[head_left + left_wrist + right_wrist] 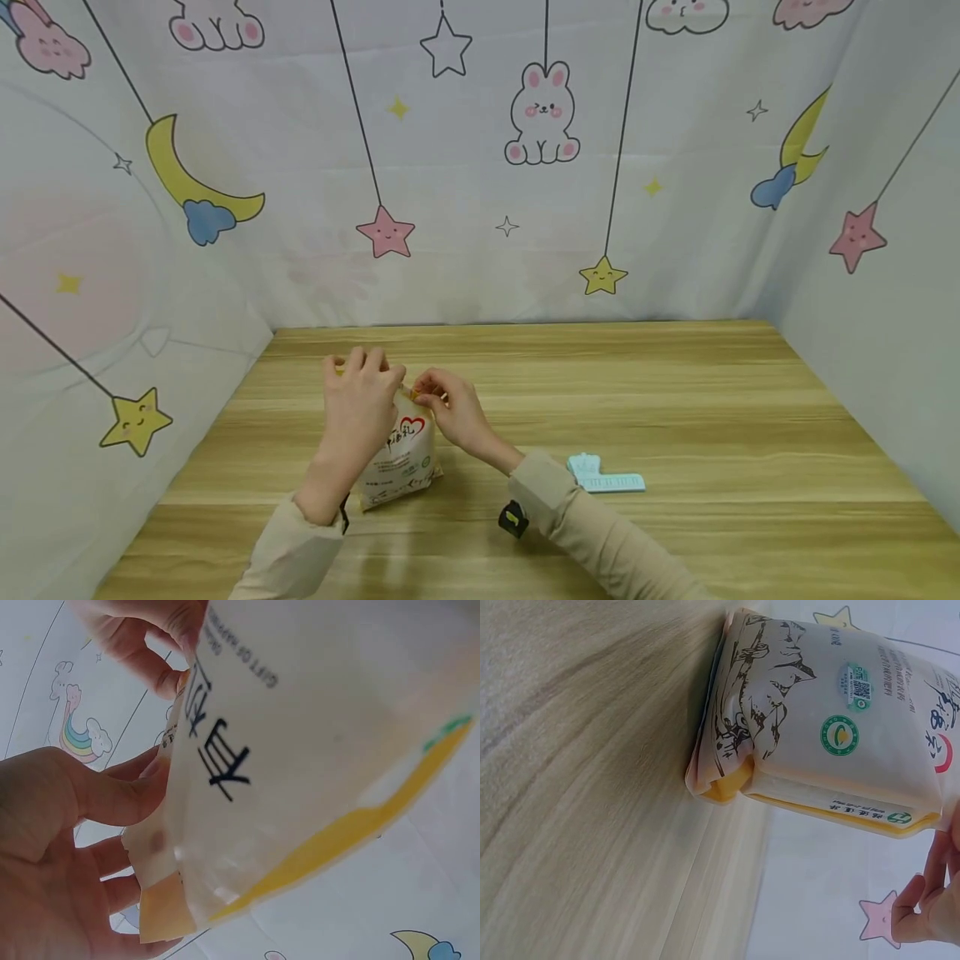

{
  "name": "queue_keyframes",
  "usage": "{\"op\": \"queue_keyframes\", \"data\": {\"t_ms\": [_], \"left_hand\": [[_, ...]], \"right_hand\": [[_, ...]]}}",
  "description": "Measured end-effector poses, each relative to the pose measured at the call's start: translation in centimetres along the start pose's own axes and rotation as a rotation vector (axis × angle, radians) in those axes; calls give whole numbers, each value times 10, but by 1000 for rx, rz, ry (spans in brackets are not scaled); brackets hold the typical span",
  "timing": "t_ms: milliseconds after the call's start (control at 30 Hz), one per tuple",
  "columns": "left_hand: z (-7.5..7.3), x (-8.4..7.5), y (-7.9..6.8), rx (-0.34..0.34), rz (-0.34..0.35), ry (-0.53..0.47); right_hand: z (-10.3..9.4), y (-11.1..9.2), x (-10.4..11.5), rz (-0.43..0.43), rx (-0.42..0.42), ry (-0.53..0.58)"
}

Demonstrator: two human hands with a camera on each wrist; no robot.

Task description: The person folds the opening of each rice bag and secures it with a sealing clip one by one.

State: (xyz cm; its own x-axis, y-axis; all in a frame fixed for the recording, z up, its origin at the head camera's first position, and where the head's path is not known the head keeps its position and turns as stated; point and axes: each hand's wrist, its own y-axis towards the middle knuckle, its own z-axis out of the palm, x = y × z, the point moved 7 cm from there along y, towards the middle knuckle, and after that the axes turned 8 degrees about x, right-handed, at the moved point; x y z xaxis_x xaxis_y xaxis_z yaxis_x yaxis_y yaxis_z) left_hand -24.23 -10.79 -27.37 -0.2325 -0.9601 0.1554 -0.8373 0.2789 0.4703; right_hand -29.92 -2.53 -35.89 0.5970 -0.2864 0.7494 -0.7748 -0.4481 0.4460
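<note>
A cream-white packaged food bag point(401, 467) with yellow edges, dark lettering and a red heart outline stands upright on the wooden table, left of centre. My left hand point(363, 400) holds its top edge from the left, thumb on one face and fingers behind, as the left wrist view shows. At the top right corner of the bag, my right hand point(453, 412) pinches the edge between thumb and fingers. Seen from the right wrist, the bag's lower front point(802, 712) carries a mountain drawing and a green round logo, with a folded yellow-edged side.
On the table point(712, 400), to the right of my right forearm, lies a light-blue plastic clip point(607, 479) with a long bar. A white curtain point(465, 183) printed with stars, moons and rabbits hangs behind and along both sides.
</note>
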Motion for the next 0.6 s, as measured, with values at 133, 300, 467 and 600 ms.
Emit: {"op": "queue_keyframes", "data": {"t_ms": [133,300,467,600], "left_hand": [[-1,2,-1,-2,9,-10],[-2,4,-1,-18,10,-25],[-1,5,-1,-9,9,-35],[-1,5,-1,0,6,-44]], "right_hand": [[0,0,2,-22,-5,-11],[-1,0,5,-60,-18,-33],[-1,0,5,-79,-30,-47],[-1,0,3,-78,-39,-35]]}}
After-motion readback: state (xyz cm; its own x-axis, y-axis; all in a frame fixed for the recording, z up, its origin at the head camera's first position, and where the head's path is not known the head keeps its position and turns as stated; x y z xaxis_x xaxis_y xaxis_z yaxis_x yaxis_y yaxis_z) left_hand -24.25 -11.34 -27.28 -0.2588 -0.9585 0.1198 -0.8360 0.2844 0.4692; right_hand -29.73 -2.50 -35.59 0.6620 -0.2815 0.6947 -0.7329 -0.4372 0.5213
